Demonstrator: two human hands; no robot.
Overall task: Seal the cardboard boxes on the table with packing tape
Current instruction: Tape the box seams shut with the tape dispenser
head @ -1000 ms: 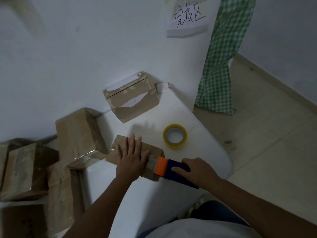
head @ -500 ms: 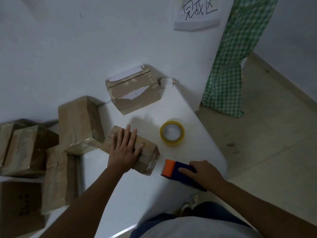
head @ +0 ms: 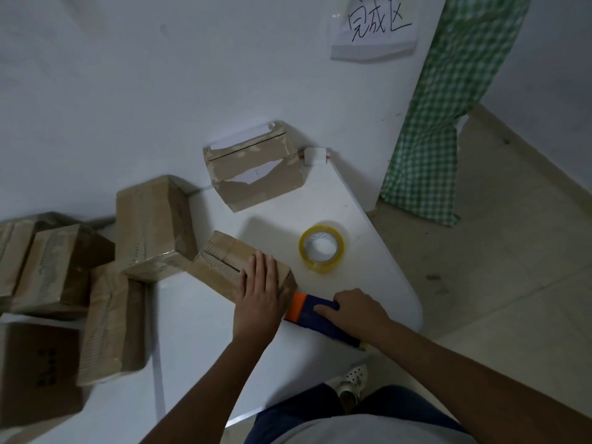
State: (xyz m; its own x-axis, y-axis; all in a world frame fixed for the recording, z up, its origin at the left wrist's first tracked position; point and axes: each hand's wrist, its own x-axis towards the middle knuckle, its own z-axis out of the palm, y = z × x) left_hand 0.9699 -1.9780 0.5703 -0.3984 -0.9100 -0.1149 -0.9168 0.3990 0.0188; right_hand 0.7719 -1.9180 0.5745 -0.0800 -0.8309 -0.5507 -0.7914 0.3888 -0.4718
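Here the left hand [head: 260,294] presses flat, fingers straight, on the small cardboard box [head: 230,265] near the white table's [head: 368,257] front edge. The right hand [head: 355,310] grips the orange-and-blue tape dispenser [head: 312,312] against the box's near end. A yellow tape roll [head: 322,249] lies just beyond.

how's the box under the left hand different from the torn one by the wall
The box under the left hand has intact brown faces; the torn box has its surface ripped away, showing white. The left hand presses the first, with the tape dispenser at its end; the torn box stands untouched. Both are cardboard on the white table.
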